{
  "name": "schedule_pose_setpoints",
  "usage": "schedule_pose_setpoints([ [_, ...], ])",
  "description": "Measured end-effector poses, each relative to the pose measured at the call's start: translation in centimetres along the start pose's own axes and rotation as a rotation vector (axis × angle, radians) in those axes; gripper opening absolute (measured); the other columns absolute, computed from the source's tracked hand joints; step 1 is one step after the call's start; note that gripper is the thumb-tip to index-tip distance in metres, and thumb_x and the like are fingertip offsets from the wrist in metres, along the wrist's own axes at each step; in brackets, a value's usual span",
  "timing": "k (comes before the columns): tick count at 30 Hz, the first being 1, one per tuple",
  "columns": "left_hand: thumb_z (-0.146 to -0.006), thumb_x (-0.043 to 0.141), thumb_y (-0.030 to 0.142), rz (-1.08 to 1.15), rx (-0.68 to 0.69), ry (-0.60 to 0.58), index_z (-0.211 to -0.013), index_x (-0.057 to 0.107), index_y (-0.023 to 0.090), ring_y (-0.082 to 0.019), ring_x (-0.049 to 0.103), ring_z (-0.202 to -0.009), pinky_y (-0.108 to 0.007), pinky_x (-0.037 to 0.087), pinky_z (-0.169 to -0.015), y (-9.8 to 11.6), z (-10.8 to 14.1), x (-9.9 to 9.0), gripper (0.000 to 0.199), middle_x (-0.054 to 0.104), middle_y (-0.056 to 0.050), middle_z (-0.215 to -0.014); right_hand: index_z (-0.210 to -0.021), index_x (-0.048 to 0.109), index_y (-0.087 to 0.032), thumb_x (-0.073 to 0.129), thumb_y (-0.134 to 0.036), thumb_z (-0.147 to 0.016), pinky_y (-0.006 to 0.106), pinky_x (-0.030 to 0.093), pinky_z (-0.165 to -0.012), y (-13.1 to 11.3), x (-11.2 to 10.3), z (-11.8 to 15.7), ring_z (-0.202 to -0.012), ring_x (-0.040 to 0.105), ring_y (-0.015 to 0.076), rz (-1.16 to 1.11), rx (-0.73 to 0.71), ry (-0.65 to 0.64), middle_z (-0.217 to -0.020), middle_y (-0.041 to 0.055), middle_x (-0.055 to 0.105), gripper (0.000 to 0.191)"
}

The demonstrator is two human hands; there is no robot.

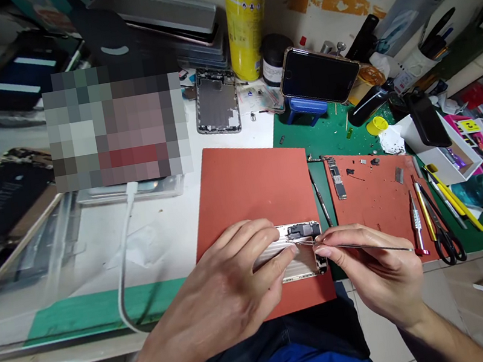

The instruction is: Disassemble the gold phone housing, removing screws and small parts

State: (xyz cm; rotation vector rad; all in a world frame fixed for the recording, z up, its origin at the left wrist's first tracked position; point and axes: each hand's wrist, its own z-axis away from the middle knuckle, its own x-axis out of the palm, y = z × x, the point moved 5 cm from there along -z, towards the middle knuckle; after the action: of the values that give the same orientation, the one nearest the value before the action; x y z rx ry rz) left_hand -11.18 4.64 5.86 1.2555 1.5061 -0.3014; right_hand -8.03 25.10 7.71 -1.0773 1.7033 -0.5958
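An opened phone housing (301,268), pale-rimmed with dark parts at its right end, lies on a reddish-brown mat (255,185). My left hand (234,280) is laid over its left part, with the fingers bent around it and pressing on it; this hides much of the housing. Between the thumb and fingers of my right hand (379,272) is a pair of thin metal tweezers (371,244). Their tips point left and reach the housing's inside near the dark module (303,230) at the upper right. Whether the tips pinch anything is too small to tell.
A second reddish mat (378,208) carries a logic board (336,178) and small parts. Right of it lie a screwdriver (417,226) and scissors (448,243). Behind stand a propped phone (321,75) and a yellow can (247,27). A white cable (121,273) hangs at left.
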Motion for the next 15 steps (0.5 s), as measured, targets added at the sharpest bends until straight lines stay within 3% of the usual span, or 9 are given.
schedule_pose_setpoints([
  [15,-0.103,0.055,0.016,-0.107,-0.009,-0.013,-0.132,0.066,0.014,-0.033,0.065,-0.119,-0.057,0.06,-0.103,0.2,-0.6,0.3,0.031,0.067,-0.013,-0.119,-0.108,0.079,-0.021,0.077,0.0,-0.093,0.025,0.069,-0.08,0.1,-1.1,0.8,-0.087,0.081,0.0156,0.018,0.04,-0.001,-0.098,0.0018,0.083,0.026],
])
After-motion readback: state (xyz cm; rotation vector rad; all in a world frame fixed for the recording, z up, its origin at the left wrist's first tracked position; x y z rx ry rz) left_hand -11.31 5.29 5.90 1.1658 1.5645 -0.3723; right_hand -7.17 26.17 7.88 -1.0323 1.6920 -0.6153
